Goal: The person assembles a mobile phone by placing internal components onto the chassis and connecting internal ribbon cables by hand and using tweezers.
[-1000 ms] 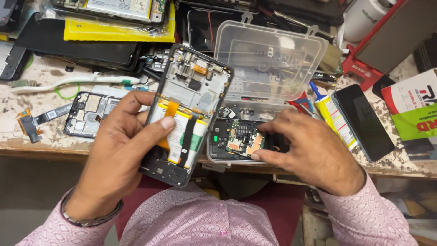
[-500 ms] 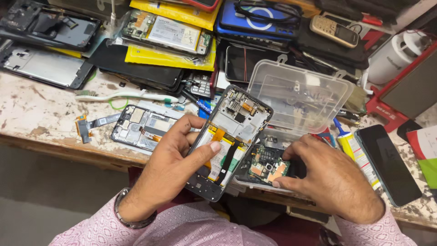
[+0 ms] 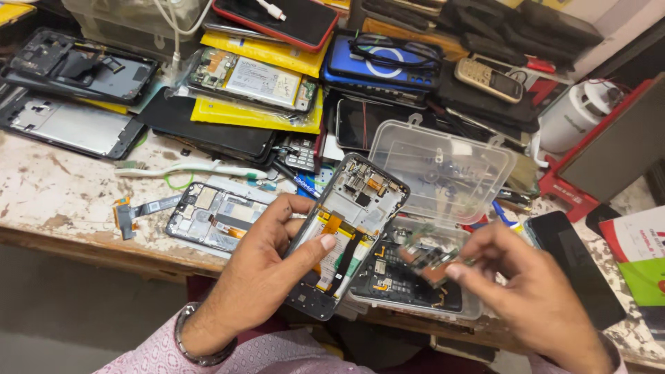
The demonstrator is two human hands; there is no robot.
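Worn, paint-flecked surface (image 3: 48, 187), crowded with phone parts; view looks down on both hands at its near edge.

Left hand (image 3: 267, 273): forearm enters from lower left, pink sleeve, metal bracelet (image 3: 201, 346) at wrist. Palm cups the back of an opened phone (image 3: 343, 232), thumb pressed across its orange flex and battery area, fingers wrapped behind the left side. Phone held tilted, top end away from the body, lower end over the surface edge, just above the box.

Right hand (image 3: 533, 291): forearm enters from lower right. Thumb and forefinger pinch a small circuit board (image 3: 429, 260); remaining fingers loosely curled. Board is blurred, detail not readable. It hangs over the clear plastic box (image 3: 415, 291), just right of the phone.

Box: base holds dark small parts; hinged lid (image 3: 443, 170) stands open behind it.

Outward:
- bare phone frame (image 3: 211, 218) lies flat left of the left hand, with a loose flex cable (image 3: 135, 211) beside it.
- white toothbrush (image 3: 187, 168) beyond the frame.
- dark phone (image 3: 575, 266) face up right of the right hand.
- yellow packets (image 3: 256, 114), more opened handsets and a keypad phone (image 3: 488, 79) stacked along the far side.
- white canister (image 3: 578, 114) at far right.
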